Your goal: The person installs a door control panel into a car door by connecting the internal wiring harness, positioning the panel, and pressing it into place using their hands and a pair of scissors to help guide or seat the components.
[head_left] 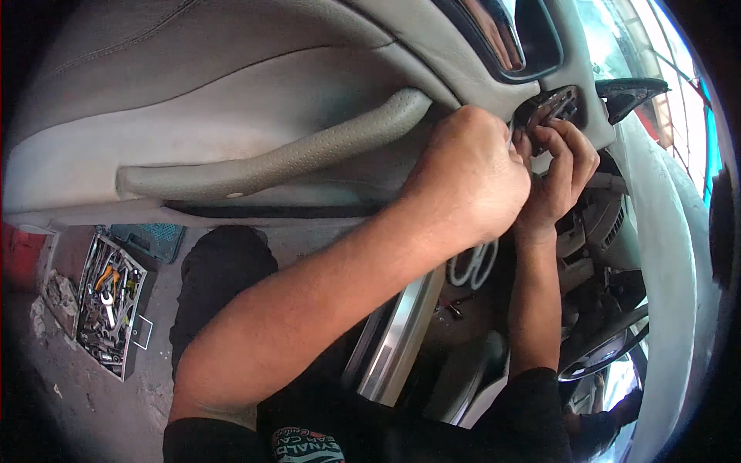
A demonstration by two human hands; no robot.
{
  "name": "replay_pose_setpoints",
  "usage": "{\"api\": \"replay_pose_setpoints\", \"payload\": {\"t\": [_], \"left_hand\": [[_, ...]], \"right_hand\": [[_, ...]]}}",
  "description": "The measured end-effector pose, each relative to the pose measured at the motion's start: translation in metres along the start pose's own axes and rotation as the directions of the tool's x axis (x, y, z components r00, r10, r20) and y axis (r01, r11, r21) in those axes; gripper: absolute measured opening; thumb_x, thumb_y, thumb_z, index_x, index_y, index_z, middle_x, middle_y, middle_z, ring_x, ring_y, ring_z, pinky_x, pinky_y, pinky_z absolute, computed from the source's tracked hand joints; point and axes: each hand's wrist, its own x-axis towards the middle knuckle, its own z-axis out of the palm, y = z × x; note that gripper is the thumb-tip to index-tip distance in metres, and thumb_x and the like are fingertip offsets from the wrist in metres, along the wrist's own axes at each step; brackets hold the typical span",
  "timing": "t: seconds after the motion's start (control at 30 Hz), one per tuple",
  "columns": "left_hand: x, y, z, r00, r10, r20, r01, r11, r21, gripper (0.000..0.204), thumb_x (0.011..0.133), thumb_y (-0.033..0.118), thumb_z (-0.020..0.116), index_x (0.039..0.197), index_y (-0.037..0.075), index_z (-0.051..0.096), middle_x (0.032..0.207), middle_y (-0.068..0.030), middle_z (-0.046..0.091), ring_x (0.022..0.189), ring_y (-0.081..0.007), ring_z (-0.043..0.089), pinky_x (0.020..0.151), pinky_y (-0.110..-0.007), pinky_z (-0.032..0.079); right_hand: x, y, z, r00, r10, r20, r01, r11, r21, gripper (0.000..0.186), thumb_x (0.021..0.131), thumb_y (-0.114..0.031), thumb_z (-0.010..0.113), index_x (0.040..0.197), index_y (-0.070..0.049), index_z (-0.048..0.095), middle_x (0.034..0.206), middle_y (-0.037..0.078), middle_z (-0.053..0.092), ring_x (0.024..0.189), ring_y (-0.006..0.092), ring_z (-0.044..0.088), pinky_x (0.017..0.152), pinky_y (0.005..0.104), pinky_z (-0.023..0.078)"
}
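Observation:
Both of my hands meet at the upper corner of a beige car door panel. My left hand is closed in a fist; a thin pale glint shows by its fingers, but what it grips is hidden. Beside it, my right hand has its fingers bent and pressed against a small dark part set in the panel. The fingertips partly cover this part. A curved, dotted armrest handle runs along the panel toward my left wrist. Just above my hands is the inner door handle in its dark recess.
On the floor at left lies an open metal toolbox full of wrenches and sockets, with a teal case behind it. The metal door sill runs below my left forearm. A steering wheel and the pale door frame stand at right.

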Motion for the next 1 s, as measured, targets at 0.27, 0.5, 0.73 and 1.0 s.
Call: {"api": "replay_pose_setpoints", "payload": {"t": [0.27, 0.5, 0.73, 1.0], "left_hand": [[-0.005, 0.01, 0.016, 0.993, -0.075, -0.095, 0.065, 0.993, -0.102, 0.03, 0.093, 0.01, 0.057, 0.07, -0.007, 0.065, 0.056, -0.0142, 0.063, 0.048, -0.0193, 0.064, 0.049, -0.033, 0.051], [-0.009, -0.006, 0.009, 0.993, -0.037, -0.112, 0.052, 0.989, 0.141, 0.022, 0.088, 0.011, 0.063, 0.078, -0.007, 0.067, 0.066, -0.0236, 0.065, 0.063, -0.0313, 0.069, 0.063, -0.041, 0.053], [-0.011, -0.023, 0.013, 0.981, 0.127, -0.145, -0.088, 0.964, 0.25, 0.021, 0.091, 0.014, 0.063, 0.082, -0.005, 0.062, 0.083, -0.0298, 0.062, 0.086, -0.0476, 0.063, 0.074, -0.051, 0.049], [-0.011, -0.035, 0.021, 0.954, 0.235, -0.187, -0.185, 0.95, 0.253, 0.019, 0.091, 0.011, 0.06, 0.08, -0.003, 0.059, 0.08, -0.0295, 0.061, 0.086, -0.0501, 0.061, 0.071, -0.053, 0.048]], "right_hand": [[0.011, 0.001, -0.004, 0.996, -0.091, 0.026, 0.092, 0.994, -0.054, 0.032, 0.067, -0.003, 0.079, 0.096, -0.004, 0.066, 0.107, 0.01, 0.064, 0.102, 0.03, 0.059, 0.088, 0.0409, 0.048], [0.007, 0.005, -0.002, 0.993, -0.111, 0.037, 0.113, 0.992, -0.053, 0.033, 0.068, -0.004, 0.082, 0.097, -0.005, 0.066, 0.108, 0.01, 0.064, 0.101, 0.0303, 0.06, 0.088, 0.0413, 0.048], [0.007, 0.007, -0.008, 0.993, -0.099, 0.061, 0.103, 0.993, -0.063, 0.032, 0.07, -0.004, 0.082, 0.097, -0.006, 0.066, 0.109, 0.01, 0.065, 0.101, 0.0299, 0.06, 0.089, 0.0414, 0.047], [0.009, 0.002, -0.011, 0.993, -0.06, 0.104, 0.067, 0.995, -0.068, 0.03, 0.071, -0.002, 0.082, 0.097, -0.005, 0.067, 0.113, 0.01, 0.064, 0.107, 0.0285, 0.058, 0.092, 0.0404, 0.046]]}}
